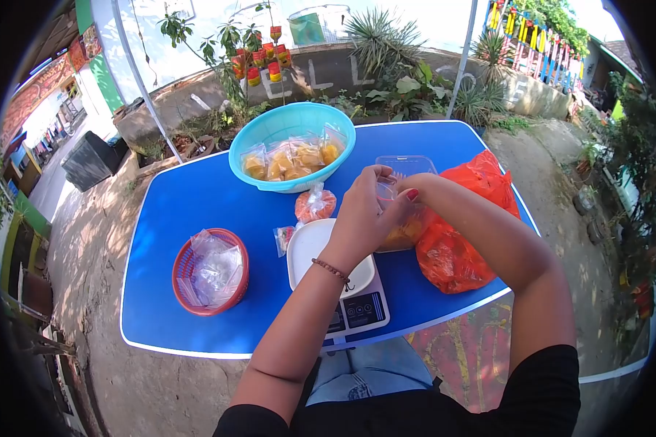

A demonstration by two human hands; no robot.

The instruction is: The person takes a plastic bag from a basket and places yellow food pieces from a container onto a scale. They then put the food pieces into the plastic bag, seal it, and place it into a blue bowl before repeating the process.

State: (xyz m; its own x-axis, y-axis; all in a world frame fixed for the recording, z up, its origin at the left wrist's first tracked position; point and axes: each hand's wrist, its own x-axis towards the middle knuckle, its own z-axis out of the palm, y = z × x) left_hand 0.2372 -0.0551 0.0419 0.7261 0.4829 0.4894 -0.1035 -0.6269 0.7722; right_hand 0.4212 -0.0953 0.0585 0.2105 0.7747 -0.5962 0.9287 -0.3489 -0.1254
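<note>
Left hand (363,215), right hand (415,186), bag (404,234) pinched between

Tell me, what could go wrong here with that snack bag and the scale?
1. The left hand and right hand pinch the small clear bag near its top; a slipped grip could spill its orange contents.
2. The digital scale sits at the near edge of the blue table, under the left forearm; a nudge might push it off.
3. The bulging red plastic bag lies by the right edge and could slide off.
</note>
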